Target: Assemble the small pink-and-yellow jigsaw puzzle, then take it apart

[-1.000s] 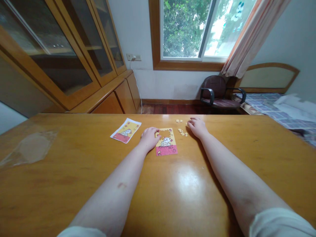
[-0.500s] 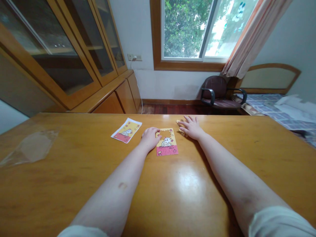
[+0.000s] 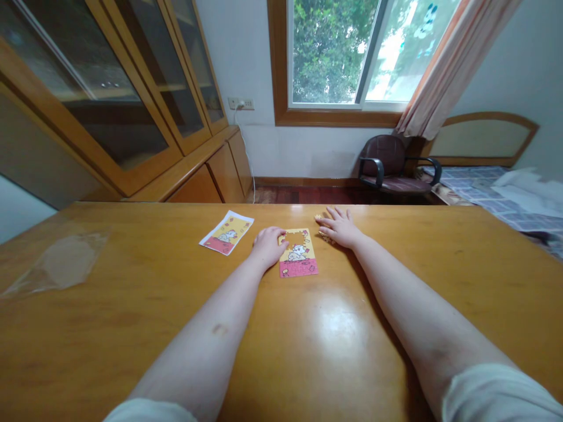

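Observation:
A jigsaw puzzle (image 3: 299, 266) lies flat on the wooden table, pink below and yellow above, with a white cartoon animal in its middle. Its upper part has a gap where the tabletop shows through. My left hand (image 3: 267, 245) rests at the puzzle's left edge, fingers bent, thumb and forefinger apart and touching the border. To the puzzle's right, my right hand (image 3: 341, 227) is spread over a small heap of loose puzzle pieces (image 3: 325, 237), partly hidden under the fingers. One puzzle piece (image 3: 317, 217) shows beyond the fingertips.
A printed picture card (image 3: 226, 233) with the same design lies left of my left hand. Further left is a clear plastic bag (image 3: 64, 258) on the table (image 3: 281, 351). Beyond the table's far edge stand a glass-door cabinet (image 3: 176, 152), an armchair (image 3: 391, 167) and a bed (image 3: 479, 181).
The right hand's fingers have shifted very slightly over the loose pieces. The left hand stays at the puzzle's edge, and the whole view has moved a touch.

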### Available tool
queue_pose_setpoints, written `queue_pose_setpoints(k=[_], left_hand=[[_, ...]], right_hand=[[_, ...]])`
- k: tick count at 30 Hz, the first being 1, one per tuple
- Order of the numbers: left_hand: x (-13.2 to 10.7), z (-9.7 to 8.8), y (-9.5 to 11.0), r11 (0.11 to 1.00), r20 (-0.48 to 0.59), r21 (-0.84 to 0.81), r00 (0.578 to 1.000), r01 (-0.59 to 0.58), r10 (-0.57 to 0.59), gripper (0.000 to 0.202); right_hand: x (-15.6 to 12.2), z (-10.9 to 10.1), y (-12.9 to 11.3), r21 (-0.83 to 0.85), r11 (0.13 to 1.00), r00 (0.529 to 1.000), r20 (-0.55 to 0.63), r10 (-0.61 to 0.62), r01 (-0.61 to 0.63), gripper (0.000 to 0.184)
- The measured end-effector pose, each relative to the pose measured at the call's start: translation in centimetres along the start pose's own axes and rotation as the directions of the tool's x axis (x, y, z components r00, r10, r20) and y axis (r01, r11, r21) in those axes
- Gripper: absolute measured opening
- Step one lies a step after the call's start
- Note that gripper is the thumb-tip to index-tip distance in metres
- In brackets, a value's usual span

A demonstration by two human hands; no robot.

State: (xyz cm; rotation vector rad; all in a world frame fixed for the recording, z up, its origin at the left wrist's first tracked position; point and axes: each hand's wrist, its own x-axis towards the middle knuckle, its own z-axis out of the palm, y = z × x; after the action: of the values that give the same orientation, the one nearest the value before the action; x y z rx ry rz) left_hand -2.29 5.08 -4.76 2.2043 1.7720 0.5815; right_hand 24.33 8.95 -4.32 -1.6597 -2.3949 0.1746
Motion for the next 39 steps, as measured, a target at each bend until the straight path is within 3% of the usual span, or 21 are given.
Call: queue_pose_setpoints(k=[5,8,14,18,25,30,35,39], left_hand=[[0.1,0.1,-0.3,1.0,0.001,-0.002,1.0,-0.003,0.003,0.033],[0.2,0.2,-0.3,1.0,0.001,-0.004,1.0,-0.008,0.008,0.034],[0.1,0.0,-0.1,1.0,0.007,-0.01,1.0,0.002,-0.002,0.033],[0.0,-0.2,0.1,1.0,0.011,-0.01,1.0,0.007,-0.007,0.033],[-0.1,-0.2,0.2,1.0,0.012,-0.005,1.0,0.006,-0.006,0.033],[0.0,-0.2,0.0,1.0,0.01,0.005,1.0,-0.007,0.007,0.033],[0.0,-0.2,0.0,1.0,0.008,0.016,1.0,-0.01,0.01,0.033],[0.1,-0.1,-0.1,1.0,0.01,0.01,1.0,-0.006,0.006,0.033]], right_hand=[[-0.2,-0.3,1.1,0.107,0.988,0.992,-0.079,-0.1,0.108,0.039],[-0.3,-0.2,1.9,0.146,0.984,0.987,-0.137,-0.08,0.1,0.041],[-0.3,0.0,2.1,0.089,0.996,0.998,-0.056,-0.008,0.013,0.045],[-0.2,-0.1,1.8,0.034,0.999,0.996,-0.085,0.037,-0.034,0.045],[0.4,0.4,0.8,-0.039,0.998,0.997,-0.056,-0.047,0.045,0.034],[0.6,0.7,0.9,0.009,0.997,0.99,-0.121,-0.071,0.072,0.025],[0.6,0.5,1.2,0.048,0.994,0.973,-0.212,-0.086,0.098,0.028],[0.4,-0.1,1.9,0.023,1.0,0.931,-0.364,0.018,-0.01,0.031]])
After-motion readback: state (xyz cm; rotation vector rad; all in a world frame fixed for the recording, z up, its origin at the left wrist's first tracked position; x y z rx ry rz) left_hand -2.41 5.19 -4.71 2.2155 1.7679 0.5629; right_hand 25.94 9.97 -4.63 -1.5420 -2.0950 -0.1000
